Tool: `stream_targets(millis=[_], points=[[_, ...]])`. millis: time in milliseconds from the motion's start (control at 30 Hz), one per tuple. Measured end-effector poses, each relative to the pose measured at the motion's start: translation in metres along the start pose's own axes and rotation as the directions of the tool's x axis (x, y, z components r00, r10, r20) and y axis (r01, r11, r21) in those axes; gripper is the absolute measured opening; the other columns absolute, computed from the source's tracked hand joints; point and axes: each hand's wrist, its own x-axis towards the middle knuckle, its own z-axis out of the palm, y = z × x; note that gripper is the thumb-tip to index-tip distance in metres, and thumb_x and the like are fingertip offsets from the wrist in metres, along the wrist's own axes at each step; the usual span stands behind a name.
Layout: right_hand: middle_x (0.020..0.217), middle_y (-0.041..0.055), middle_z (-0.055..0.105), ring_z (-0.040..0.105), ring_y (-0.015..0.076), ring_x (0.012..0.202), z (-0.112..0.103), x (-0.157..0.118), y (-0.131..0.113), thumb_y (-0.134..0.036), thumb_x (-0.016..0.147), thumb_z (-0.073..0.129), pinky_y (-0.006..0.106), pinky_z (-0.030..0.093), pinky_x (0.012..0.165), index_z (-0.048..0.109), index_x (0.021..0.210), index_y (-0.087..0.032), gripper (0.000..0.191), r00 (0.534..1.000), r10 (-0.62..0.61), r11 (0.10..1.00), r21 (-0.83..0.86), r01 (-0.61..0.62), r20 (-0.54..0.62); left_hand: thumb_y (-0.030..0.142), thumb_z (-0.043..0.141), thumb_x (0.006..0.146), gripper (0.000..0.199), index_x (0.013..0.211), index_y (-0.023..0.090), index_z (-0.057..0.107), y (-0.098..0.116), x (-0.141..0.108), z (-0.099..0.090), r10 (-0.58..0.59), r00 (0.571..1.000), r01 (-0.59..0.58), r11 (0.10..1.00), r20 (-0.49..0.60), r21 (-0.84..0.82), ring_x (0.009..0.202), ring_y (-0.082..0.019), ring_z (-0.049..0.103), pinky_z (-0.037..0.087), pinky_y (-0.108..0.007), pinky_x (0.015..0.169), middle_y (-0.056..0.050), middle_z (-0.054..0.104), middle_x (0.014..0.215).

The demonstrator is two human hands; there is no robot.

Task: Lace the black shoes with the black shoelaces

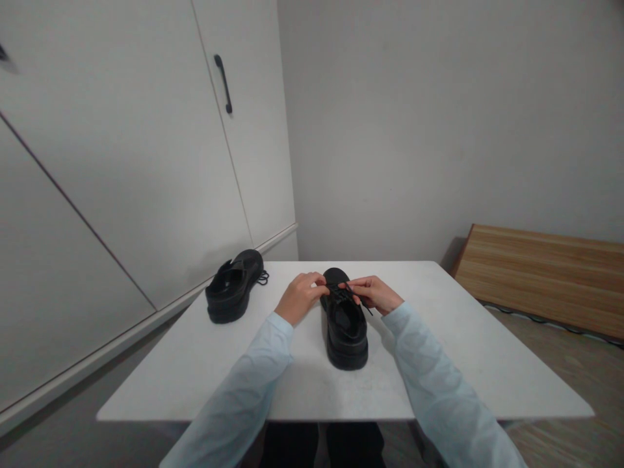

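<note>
A black lace-up shoe (347, 331) stands upright on the white table (453, 364), its toe away from me and its heel toward me. My left hand (303, 296) is at the left side of the laces, thumb and fingers pinched on a black lace. From the right, my right hand (374, 294) pinches a lace over the front of the shoe, and a loose lace end hangs below its fingers. The second black shoe (231, 289) rests at the table's far left, with its laces trailing to the right.
White cabinet doors (146, 162) with a dark handle (223, 84) rise at the left. A grey wall (414, 130) stands behind the table. To the right, a wood-grain panel (541, 279) leans near the floor.
</note>
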Motion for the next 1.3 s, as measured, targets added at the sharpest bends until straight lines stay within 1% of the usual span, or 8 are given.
stream_targets(millis=[200, 400, 533, 667, 800, 900, 1067, 1300], points=[[0.044, -0.0053, 0.051, 0.023, 0.0004, 0.031, 0.000, -0.001, -0.001, -0.040, 0.064, 0.069, 0.020, 0.006, 0.034, 0.068, 0.101, -0.008, 0.049, 1.000, 0.008, 1.000, -0.001, -0.008, 0.007, 0.017, 0.053, 0.084, 0.016, 0.091, 0.021, 0.067, 0.003, 0.000, 0.010, 0.109, 0.993, -0.095, 0.957, -0.035, 0.272, 0.084, -0.017, 0.053, 0.039, -0.031, 0.074, -0.005, 0.064, 0.093], [0.045, -0.0045, 0.052, 0.025, 0.0008, 0.031, -0.001, -0.001, -0.001, -0.042, 0.064, 0.069, 0.020, 0.007, 0.034, 0.068, 0.102, -0.008, 0.051, 1.000, 0.001, 1.000, -0.011, -0.001, 0.009, 0.025, 0.052, 0.086, 0.017, 0.094, 0.024, 0.067, 0.009, 0.004, 0.019, -0.070, 0.994, 0.099, 0.918, -0.089, 0.383, 0.078, -0.019, 0.052, 0.033, -0.034, 0.067, -0.005, 0.068, 0.087], [0.046, -0.0045, 0.052, 0.025, 0.0008, 0.032, -0.002, 0.000, -0.001, -0.044, 0.063, 0.070, 0.019, 0.007, 0.034, 0.068, 0.102, -0.008, 0.053, 1.000, 0.002, 1.000, -0.023, -0.002, 0.006, 0.031, 0.052, 0.086, 0.019, 0.087, 0.024, 0.070, 0.015, 0.005, 0.024, -0.193, 0.967, 0.228, 0.947, -0.166, 0.228, 0.077, -0.018, 0.053, 0.033, -0.034, 0.069, -0.003, 0.069, 0.083], [0.045, -0.0047, 0.051, 0.024, 0.0012, 0.032, 0.000, 0.000, -0.004, -0.049, 0.062, 0.069, 0.019, 0.009, 0.034, 0.068, 0.102, -0.008, 0.057, 1.000, -0.004, 0.997, -0.079, 0.003, -0.006, 0.032, 0.059, 0.081, 0.016, 0.078, 0.022, 0.071, 0.025, 0.007, 0.028, -0.363, 0.907, 0.365, 0.930, -0.214, -0.031, 0.077, -0.017, 0.055, 0.036, -0.033, 0.074, -0.002, 0.070, 0.079], [0.043, -0.0059, 0.047, 0.024, 0.0017, 0.035, 0.004, -0.003, -0.012, -0.051, 0.066, 0.067, 0.019, 0.011, 0.036, 0.068, 0.102, -0.009, 0.056, 0.999, -0.051, 0.973, -0.226, 0.049, 0.000, 0.034, 0.062, 0.077, 0.017, 0.073, 0.021, 0.072, 0.030, 0.011, 0.033, -0.509, 0.854, 0.450, 0.828, -0.111, -0.335, 0.076, -0.018, 0.056, 0.040, -0.030, 0.072, -0.003, 0.070, 0.074], [0.043, -0.0058, 0.045, 0.027, 0.0031, 0.038, 0.004, -0.006, -0.015, -0.051, 0.070, 0.064, 0.019, 0.018, 0.038, 0.069, 0.102, -0.009, 0.053, 0.991, -0.121, 0.936, -0.327, 0.131, 0.051, 0.038, 0.061, 0.076, 0.024, 0.074, 0.018, 0.073, 0.028, 0.013, 0.035, -0.572, 0.820, 0.499, 0.720, -0.005, -0.482, 0.073, -0.018, 0.057, 0.041, -0.029, 0.070, -0.005, 0.070, 0.073], [0.051, -0.0018, 0.054, 0.039, 0.0066, 0.045, 0.002, -0.004, -0.010, -0.051, 0.073, 0.061, 0.021, 0.032, 0.045, 0.069, 0.102, -0.010, 0.051, 0.963, -0.244, 0.887, -0.377, 0.268, 0.112, 0.043, 0.061, 0.074, 0.032, 0.076, 0.014, 0.074, 0.022, 0.013, 0.034, -0.543, 0.821, 0.521, 0.589, 0.175, -0.618, 0.067, -0.016, 0.058, 0.042, -0.026, 0.063, -0.006, 0.069, 0.070], [0.064, 0.0038, 0.065, 0.046, 0.0093, 0.047, 0.001, -0.002, -0.005, -0.048, 0.073, 0.062, 0.023, 0.040, 0.047, 0.069, 0.103, -0.012, 0.047, 0.952, -0.288, 0.856, -0.418, 0.304, 0.101, 0.042, 0.062, 0.073, 0.032, 0.077, 0.013, 0.074, 0.018, 0.012, 0.031, -0.469, 0.850, 0.502, 0.584, 0.239, -0.638, 0.071, -0.017, 0.060, 0.043, -0.024, 0.066, -0.006, 0.069, 0.073]])
